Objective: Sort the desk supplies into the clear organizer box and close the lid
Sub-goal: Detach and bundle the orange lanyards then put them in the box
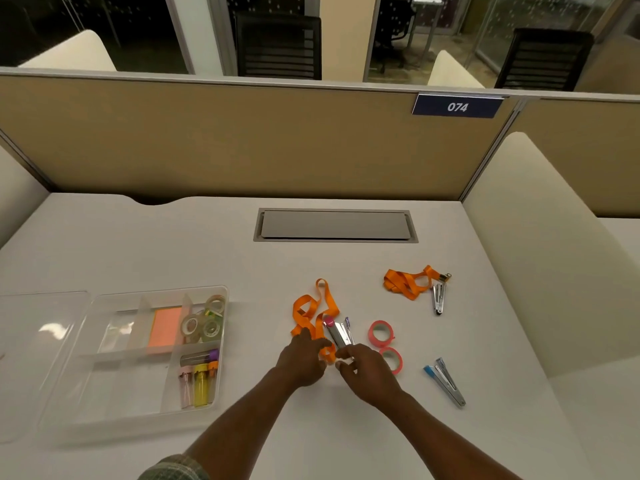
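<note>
Two forearms enter from the lower edge, and both are bare from the wrist down to where they leave the picture; the left forearm (pixel 242 414) ends at a sleeve (pixel 173 467) near the elbow; this sleeve is of checked cloth in dull green and grey, crossed by thin pale lines, and its edge looks rolled or pushed up; the right forearm (pixel 440 431) shows no cloth; the left hand (pixel 303 362) and the right hand (pixel 367 374) are uncovered.

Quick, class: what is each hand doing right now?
Left hand: pinches the orange lanyard.
Right hand: fingers curled beside the stapler; cannot tell what it holds.
</note>
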Demonstrator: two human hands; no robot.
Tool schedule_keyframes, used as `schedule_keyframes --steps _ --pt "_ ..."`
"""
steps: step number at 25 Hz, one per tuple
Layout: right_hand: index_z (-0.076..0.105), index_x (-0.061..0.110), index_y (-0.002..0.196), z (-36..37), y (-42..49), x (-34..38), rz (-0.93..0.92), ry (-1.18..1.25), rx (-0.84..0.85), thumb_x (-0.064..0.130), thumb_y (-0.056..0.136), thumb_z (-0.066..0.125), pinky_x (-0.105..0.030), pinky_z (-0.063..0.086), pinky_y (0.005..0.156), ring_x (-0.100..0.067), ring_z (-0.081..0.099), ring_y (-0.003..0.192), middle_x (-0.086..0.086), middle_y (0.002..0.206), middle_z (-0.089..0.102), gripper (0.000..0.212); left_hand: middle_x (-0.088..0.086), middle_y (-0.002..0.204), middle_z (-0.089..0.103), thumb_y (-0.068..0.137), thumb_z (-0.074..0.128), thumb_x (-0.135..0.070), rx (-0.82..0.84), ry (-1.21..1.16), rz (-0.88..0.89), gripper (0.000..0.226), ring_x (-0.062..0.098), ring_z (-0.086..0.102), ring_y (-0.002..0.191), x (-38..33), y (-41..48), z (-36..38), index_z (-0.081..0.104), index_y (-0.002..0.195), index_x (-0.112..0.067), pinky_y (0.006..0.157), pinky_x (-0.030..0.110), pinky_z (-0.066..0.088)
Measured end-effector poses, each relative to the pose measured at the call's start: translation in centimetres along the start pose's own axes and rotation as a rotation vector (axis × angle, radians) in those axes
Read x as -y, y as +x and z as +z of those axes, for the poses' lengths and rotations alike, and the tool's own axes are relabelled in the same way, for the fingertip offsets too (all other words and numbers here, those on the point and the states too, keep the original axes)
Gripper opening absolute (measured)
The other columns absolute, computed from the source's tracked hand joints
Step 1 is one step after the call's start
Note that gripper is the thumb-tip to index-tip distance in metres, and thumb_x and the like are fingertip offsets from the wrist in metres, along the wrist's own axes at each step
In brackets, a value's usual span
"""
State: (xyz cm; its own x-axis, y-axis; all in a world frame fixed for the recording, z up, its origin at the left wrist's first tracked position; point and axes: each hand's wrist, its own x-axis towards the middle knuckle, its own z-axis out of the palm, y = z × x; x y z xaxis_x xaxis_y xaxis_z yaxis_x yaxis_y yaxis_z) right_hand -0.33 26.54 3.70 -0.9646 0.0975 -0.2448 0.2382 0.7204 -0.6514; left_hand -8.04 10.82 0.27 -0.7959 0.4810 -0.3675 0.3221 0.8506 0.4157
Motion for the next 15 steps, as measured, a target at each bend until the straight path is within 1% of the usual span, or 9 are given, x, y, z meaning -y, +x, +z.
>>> schedule_keyframes --steps 2,3,5,8,10,11,12,13,15 --pt "0.069 0.018 0.115 -0.1 -0.2 0.1 0.017 -0.004 0.016 0.031 0.093 0.064 -0.027 0.055 0.086 -0.014 0.067 0.095 0.0 0.115 0.07 0.026 0.005 0.145 0.038 0.09 0.061 -0.034 0.024 0.091 0.0 0.044 0.025 0.045 0.128 -0.2 -0.3 0.8 0.053 0.133 -0.031 0.102 0.038 0.047" --pt "0.069 0.018 0.115 0.0 -0.3 0.0 0.028 -0.009 0.025 0.031 0.093 0.063 -0.027 0.055 0.088 -0.014 0.067 0.097 0.0 0.116 0.07 0.026 0.005 0.145 0.039 0.09 0.061 -0.033 -0.001 0.118 0.002 0.044 0.025 0.045 0.127 -0.3 -0.3 1.3 0.054 0.133 -0.028 0.101 0.038 0.048" --pt "0.068 0.019 0.117 0.0 -0.6 -0.1 0.048 -0.022 0.042 0.031 0.094 0.062 -0.026 0.054 0.09 -0.013 0.066 0.099 0.001 0.117 0.07 0.027 0.005 0.138 0.047 0.09 0.061 -0.029 -0.079 0.086 -0.022 0.039 0.023 0.051 0.12 -0.4 -0.2 1.9 0.055 0.128 -0.019 0.096 0.035 0.05" --pt "0.069 0.019 0.116 -0.3 -0.6 -0.2 0.058 -0.009 0.044 0.031 0.094 0.062 -0.025 0.054 0.09 -0.011 0.065 0.097 0.001 0.115 0.07 0.026 0.007 0.117 0.063 0.093 0.058 -0.025 -0.179 -0.005 -0.128 0.023 0.021 0.06 0.103 -0.5 -0.2 1.0 0.06 0.112 -0.012 0.085 0.026 0.048" --pt "0.068 0.02 0.115 -0.7 -0.3 0.2 0.049 0.01 0.018 0.031 0.093 0.063 -0.024 0.054 0.086 -0.012 0.066 0.094 0.001 0.113 0.07 0.026 0.007 0.096 0.067 0.094 0.055 -0.022 -0.254 -0.071 -0.176 0.014 0.021 0.063 0.088 -0.8 -0.3 -1.0 0.064 0.096 -0.01 0.074 0.026 0.047" --pt "0.067 0.019 0.117 -0.9 -0.1 0.5 0.029 0.018 -0.002 0.032 0.092 0.064 -0.025 0.053 0.085 -0.014 0.066 0.096 0.001 0.113 0.07 0.028 0.005 0.083 0.065 0.092 0.056 -0.02 -0.294 -0.145 -0.205 0.013 0.021 0.062 0.079 -1.1 -0.4 -2.4 0.063 0.085 -0.012 0.069 0.028 0.048" --pt "0.064 0.019 0.122 -1.1 0.3 0.9 -0.005 0.021 -0.024 0.033 0.092 0.065 -0.026 0.053 0.086 -0.015 0.066 0.101 0.001 0.116 0.068 0.033 0.001 0.071 0.06 0.089 0.058 -0.021 -0.337 -0.229 -0.228 0.016 0.02 0.06 0.071 -1.6 -0.6 -4.1 0.059 0.073 -0.015 0.064 0.029 0.048" --pt "0.059 0.018 0.13 -1.3 0.7 1.4 -0.046 0.027 -0.046 0.034 0.09 0.067 -0.026 0.051 0.09 -0.014 0.062 0.109 0.004 0.122 0.064 0.043 -0.002 0.062 0.055 0.085 0.06 -0.022 -0.384 -0.308 -0.236 0.022 0.018 0.057 0.064 -2.1 -0.8 -5.8 0.053 0.065 -0.018 0.058 0.029 0.045" --pt "0.043 0.02 0.145 -1.7 1.7 3.1 -0.115 0.09 -0.068 0.037 0.086 0.072 -0.02 0.042 0.1 -0.001 0.047 0.121 0.016 0.133 0.048 0.068 -0.005 0.058 0.052 0.083 0.064 -0.027 -0.439 -0.442 -0.219 0.029 0.015 0.053 0.058 -3.6 -1.3 -9.1 0.046 0.06 -0.021 0.053 0.025 0.04"
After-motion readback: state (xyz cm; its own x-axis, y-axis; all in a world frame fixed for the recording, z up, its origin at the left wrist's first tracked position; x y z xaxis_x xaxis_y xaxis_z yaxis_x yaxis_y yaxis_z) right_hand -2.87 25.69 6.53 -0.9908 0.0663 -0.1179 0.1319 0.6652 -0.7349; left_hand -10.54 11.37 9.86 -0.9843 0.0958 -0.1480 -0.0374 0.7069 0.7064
